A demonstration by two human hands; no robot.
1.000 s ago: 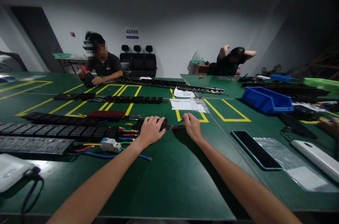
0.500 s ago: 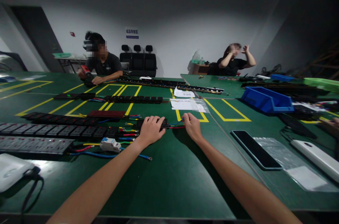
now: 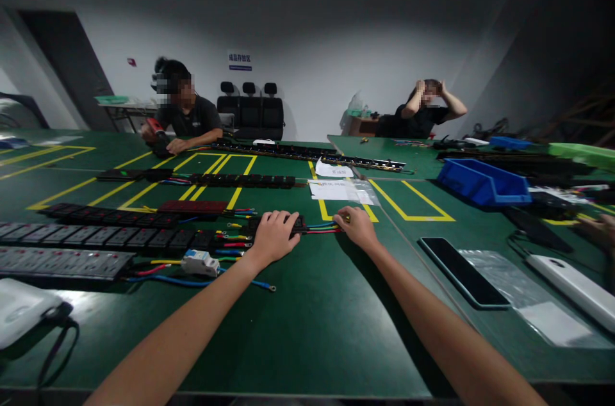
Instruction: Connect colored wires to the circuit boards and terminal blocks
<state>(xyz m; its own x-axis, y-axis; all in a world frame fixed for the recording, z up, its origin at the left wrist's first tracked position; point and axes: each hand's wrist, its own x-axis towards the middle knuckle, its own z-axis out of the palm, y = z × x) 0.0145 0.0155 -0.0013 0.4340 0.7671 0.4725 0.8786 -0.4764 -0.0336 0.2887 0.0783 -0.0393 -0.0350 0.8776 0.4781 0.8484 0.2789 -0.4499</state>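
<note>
My left hand (image 3: 275,235) lies over a small black socket module (image 3: 298,224), its fingers curled across the top and hiding most of it. From the module's right end run blue, green and red wires (image 3: 319,227). My right hand (image 3: 358,227) pinches these wires near their free ends, and the wires look nearly straight between both hands. Left of my left hand are a long black socket strip (image 3: 158,237) and a grey socket strip (image 3: 62,263). Ring-terminal wires and a white circuit breaker (image 3: 199,262) lie beside them.
A phone (image 3: 464,271), a clear plastic bag (image 3: 500,278) and a white power bank (image 3: 574,287) lie to the right. Behind them stands a blue bin (image 3: 483,182). Across the green table, one person (image 3: 187,111) holds a red power drill (image 3: 156,130); another (image 3: 427,111) raises both hands.
My right hand has shifted slightly right along the wires, and more of their length shows. My left hand has stayed put. The person at far right has brought both hands to the head.
</note>
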